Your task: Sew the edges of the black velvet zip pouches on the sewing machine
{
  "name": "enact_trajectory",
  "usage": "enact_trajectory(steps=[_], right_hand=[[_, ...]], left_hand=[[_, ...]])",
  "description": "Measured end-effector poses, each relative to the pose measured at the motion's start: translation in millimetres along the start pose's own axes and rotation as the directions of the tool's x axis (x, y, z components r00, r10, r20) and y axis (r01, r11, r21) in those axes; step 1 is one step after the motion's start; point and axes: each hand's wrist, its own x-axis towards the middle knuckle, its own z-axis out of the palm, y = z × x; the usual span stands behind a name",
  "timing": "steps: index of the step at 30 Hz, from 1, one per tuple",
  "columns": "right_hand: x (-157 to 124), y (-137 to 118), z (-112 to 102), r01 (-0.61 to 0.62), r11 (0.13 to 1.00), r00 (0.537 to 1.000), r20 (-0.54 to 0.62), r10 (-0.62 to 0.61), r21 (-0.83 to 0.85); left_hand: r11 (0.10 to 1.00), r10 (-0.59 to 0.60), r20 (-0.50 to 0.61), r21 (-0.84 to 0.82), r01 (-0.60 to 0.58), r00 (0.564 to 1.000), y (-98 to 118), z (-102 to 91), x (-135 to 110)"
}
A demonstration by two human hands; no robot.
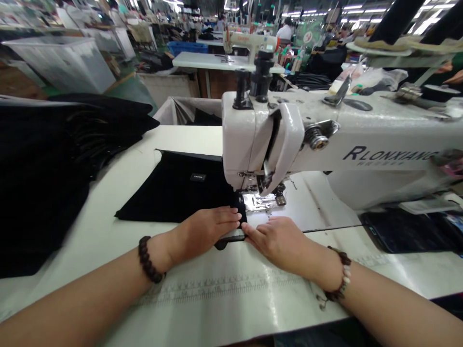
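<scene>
A black fabric piece (177, 190) with a small label lies on the white table (119, 178), its near corner just in front of the presser foot (265, 200) of a white sewing machine (325, 140). My left hand (204, 229) lies flat on the fabric's near edge, fingers stretched toward the needle. My right hand (277, 238) rests beside it, fingers pressed together and pinching the fabric's edge at the corner. Both wrists wear bead bracelets.
A stack of black fabric (54, 159) fills the table's left side. A dark phone or tablet (408, 231) lies to the right under the machine arm. A printed ruler (217, 286) runs along the table's near part. Other sewing stations and bins stand behind.
</scene>
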Motion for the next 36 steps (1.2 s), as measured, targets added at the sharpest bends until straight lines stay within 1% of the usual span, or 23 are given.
enact_trajectory(steps=[5, 10, 13, 16, 19, 30, 36], right_hand=[[9.5, 6.6, 6.2, -0.037, 0.999, 0.995, -0.096, 0.037, 0.001], [11.8, 7.0, 4.4, -0.046, 0.998, 0.994, -0.097, 0.050, 0.040], [11.7, 6.4, 3.6, -0.059, 0.997, 0.995, -0.077, 0.063, 0.058], [11.9, 6.5, 4.5, -0.071, 0.995, 0.996, -0.050, 0.075, 0.074], [12.3, 6.9, 5.7, -0.077, 0.994, 0.996, -0.035, 0.080, 0.078], [11.6, 5.9, 5.3, -0.086, 0.993, 0.995, -0.040, 0.089, 0.075], [12.0, 6.5, 5.7, -0.067, 0.995, 0.993, -0.094, 0.074, 0.080]], left_hand=[[0.998, -0.055, 0.090, 0.023, 0.053, 0.994, -14.9, 1.2, 2.7], [0.989, -0.147, 0.209, 0.044, 0.141, 0.967, -28.5, 2.0, 8.0], [0.980, -0.200, 0.247, 0.041, 0.196, 0.948, -33.4, 1.7, 13.1], [0.971, -0.236, 0.252, 0.031, 0.236, 0.939, -35.7, 1.6, 16.0], [0.969, -0.244, 0.246, 0.032, 0.243, 0.938, -36.6, 2.3, 15.9], [0.967, -0.252, 0.239, 0.025, 0.253, 0.938, -38.3, 1.7, 17.4], [0.965, -0.257, 0.223, 0.014, 0.260, 0.940, -39.1, 0.8, 18.0]])
